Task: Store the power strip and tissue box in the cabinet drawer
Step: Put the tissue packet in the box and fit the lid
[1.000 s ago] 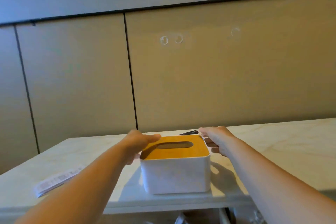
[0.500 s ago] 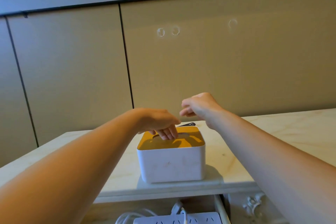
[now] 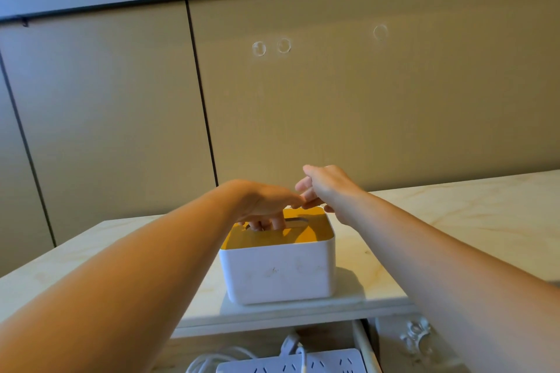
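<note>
A white tissue box [image 3: 278,269] with a wooden lid stands on the marble cabinet top [image 3: 439,221], close to its front edge. My left hand [image 3: 266,206] is over the lid with its fingers hooked down into the lid's slot. My right hand [image 3: 327,188] hovers above the box's back right corner, fingers loosely apart, holding nothing. Below the cabinet top, a white power strip [image 3: 291,362] with its coiled cable [image 3: 209,360] lies in the open drawer [image 3: 363,345].
Beige wall panels [image 3: 333,115] rise just behind the cabinet top. An ornate white carving [image 3: 416,336] decorates the cabinet front to the right of the drawer. The marble top stretches away to the right.
Both hands left the sides of the tissue box and rose above it. The left hand's fingers went into the lid's slot. The view dropped, and the drawer with the power strip came into sight.
</note>
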Demonstrator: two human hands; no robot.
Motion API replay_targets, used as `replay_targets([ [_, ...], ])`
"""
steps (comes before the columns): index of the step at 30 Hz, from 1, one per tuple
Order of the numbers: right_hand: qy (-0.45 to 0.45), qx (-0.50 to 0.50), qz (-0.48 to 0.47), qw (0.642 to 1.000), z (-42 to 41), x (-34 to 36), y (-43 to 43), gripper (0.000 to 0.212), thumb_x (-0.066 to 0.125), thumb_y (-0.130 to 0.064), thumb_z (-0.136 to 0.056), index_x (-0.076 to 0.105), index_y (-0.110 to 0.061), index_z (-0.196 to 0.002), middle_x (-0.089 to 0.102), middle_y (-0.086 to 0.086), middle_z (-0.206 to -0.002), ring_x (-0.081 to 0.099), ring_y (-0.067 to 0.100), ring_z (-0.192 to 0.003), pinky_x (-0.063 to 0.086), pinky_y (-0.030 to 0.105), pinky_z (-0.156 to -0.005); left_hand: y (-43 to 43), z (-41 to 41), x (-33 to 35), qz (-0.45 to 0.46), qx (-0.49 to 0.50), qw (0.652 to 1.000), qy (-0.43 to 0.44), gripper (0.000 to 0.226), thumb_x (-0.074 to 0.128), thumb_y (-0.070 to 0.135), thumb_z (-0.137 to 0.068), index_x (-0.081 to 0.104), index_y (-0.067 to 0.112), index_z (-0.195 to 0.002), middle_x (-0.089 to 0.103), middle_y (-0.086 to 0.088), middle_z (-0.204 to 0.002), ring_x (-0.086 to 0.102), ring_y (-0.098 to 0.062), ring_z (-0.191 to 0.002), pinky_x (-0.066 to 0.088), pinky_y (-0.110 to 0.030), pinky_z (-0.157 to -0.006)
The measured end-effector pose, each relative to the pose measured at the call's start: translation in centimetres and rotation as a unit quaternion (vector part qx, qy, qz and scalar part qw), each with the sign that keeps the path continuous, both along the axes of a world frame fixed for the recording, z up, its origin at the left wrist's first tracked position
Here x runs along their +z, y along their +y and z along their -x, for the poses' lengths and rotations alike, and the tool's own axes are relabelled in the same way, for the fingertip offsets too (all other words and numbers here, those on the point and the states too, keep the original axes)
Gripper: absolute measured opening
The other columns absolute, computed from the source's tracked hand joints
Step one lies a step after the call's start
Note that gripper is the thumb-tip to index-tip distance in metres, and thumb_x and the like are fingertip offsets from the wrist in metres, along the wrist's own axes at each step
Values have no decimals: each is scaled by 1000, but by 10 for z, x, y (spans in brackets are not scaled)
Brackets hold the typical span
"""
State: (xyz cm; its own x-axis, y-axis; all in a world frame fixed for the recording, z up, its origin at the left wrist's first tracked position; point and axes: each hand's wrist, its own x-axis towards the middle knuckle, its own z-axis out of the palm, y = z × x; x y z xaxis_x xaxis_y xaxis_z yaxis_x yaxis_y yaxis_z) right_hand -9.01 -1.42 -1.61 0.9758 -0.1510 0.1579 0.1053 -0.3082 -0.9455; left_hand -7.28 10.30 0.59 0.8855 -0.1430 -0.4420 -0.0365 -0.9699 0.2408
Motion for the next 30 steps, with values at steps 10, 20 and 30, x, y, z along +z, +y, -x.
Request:
replay_targets([
  [10,21,-6,-13,1000,0,-8,-11,43,31,-30,-100,61,-1,-113,73,21,-95,54,15,-68,31,26,-56,-5,7,3,9,6,1000,0,77,24,74,-87,64,10,-103,62,-13,-126,51,-28,-108,21,-45,-102],
  [20,25,17,20,999,3,-14,-11,32,49,-15,-92,61,5,-113,70,16,-79,56,17,-64,38,23,-55,9,0,15,41,-39,985,-165,24,62,16,-89,72,-1,-103,73,-9,-104,65,-15,-86,45,-28,-90],
  [30,-27,-10,247,969,-4,-24,1,12,71,-18,-64,76,-16,-75,68,-2,-72,65,22,-86,47,30,-68,22,-11,2,119,-27,961,-247,21,74,5,-76,76,2,-96,74,-10,-93,63,-16,-81,52,-27,-79],
])
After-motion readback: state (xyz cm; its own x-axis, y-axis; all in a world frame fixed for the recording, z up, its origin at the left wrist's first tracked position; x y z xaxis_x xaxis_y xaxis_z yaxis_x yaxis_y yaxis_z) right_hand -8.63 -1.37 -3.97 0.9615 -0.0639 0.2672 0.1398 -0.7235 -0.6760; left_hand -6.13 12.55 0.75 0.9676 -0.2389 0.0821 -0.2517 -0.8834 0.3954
